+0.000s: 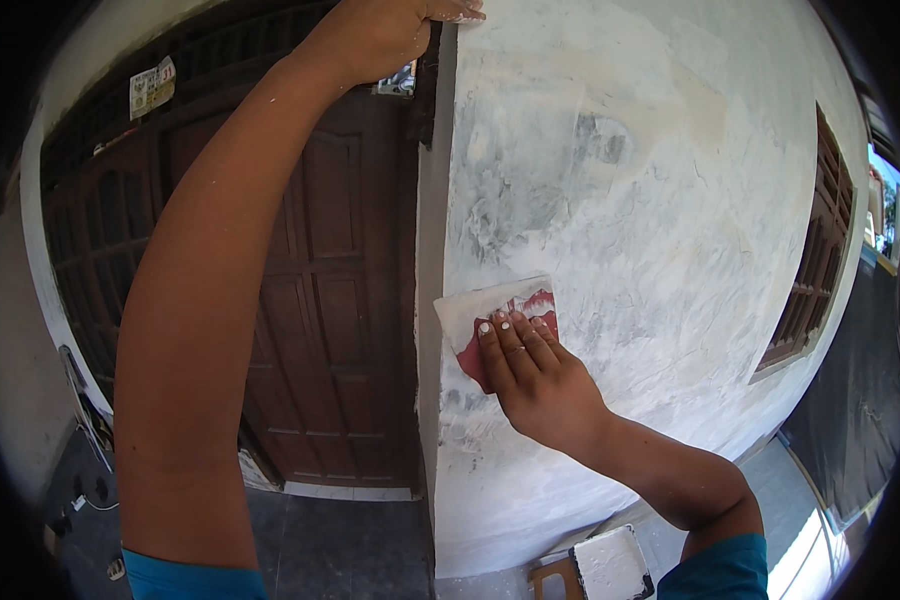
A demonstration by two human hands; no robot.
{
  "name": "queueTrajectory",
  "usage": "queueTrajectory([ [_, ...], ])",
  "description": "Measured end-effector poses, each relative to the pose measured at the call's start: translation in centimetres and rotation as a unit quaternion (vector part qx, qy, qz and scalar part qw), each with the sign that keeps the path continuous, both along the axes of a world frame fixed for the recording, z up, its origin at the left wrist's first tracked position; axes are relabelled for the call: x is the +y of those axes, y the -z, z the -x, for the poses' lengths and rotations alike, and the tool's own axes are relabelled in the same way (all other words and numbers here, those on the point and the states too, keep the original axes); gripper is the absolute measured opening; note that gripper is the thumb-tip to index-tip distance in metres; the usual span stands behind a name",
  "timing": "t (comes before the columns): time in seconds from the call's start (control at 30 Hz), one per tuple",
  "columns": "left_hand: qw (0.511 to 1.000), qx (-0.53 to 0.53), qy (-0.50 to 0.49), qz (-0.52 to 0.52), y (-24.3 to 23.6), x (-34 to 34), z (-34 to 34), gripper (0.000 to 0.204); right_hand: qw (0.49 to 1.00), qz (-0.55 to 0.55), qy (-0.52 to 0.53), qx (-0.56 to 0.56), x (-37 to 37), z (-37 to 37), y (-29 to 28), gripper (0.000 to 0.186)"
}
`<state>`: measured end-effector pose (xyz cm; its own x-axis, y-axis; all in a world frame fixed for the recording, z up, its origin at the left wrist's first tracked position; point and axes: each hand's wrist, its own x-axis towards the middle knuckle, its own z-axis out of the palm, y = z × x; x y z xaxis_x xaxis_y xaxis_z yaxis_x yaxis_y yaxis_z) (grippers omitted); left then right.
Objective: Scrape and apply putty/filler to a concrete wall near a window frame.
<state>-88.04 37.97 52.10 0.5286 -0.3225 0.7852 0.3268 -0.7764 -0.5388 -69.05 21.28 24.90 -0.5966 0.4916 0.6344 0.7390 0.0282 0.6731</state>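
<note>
Right hand: the right hand [545,385] has hold of the spreader, its fingers laid close together along the tool's face; the thumb is hidden, so I cannot tell whether it pinches from behind.
Left hand: the left hand [402,35] reaches up to twelve o'clock, whitened fingertips at the wall corner; the view cuts it off, so I cannot tell whether it grips or merely rests.
Spreader: the red spreader [475,362] sits near the clock's centre, tilted, against the wall [620,230] or just off it, by the corner [444,240].
Paste risk: white paste [475,300] coats the spreader's upper face; too steep a tilt could let some slide off towards six o'clock.
Corner risk: a stroke running too far towards nine o'clock might leave a lip on the edge, or fling paste at the brown door [335,310].
Wall risk: grey patches [495,205] at one o'clock look thinly covered; uneven pressure would probably leave ridges.
Grip risk: paste on the fingertips could make the spreader slip.
Floor risk: the tub [648,583] stands low at five o'clock; a careless step there could upset it.
</note>
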Motion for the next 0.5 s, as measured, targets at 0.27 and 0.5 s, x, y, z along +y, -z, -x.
queueTrajectory([
  [0.27,0.999,-0.032,-0.021,0.016,0.2,-0.6,0.1,0.036,0.978,-0.200,-0.032,0.055,1.6,1.1,-15.3,0.043],
  [0.5,1.000,0.017,0.006,-0.017,-0.2,0.1,0.4,0.035,0.998,0.000,0.026,-0.059,1.1,0.6,3.5,0.041],
])
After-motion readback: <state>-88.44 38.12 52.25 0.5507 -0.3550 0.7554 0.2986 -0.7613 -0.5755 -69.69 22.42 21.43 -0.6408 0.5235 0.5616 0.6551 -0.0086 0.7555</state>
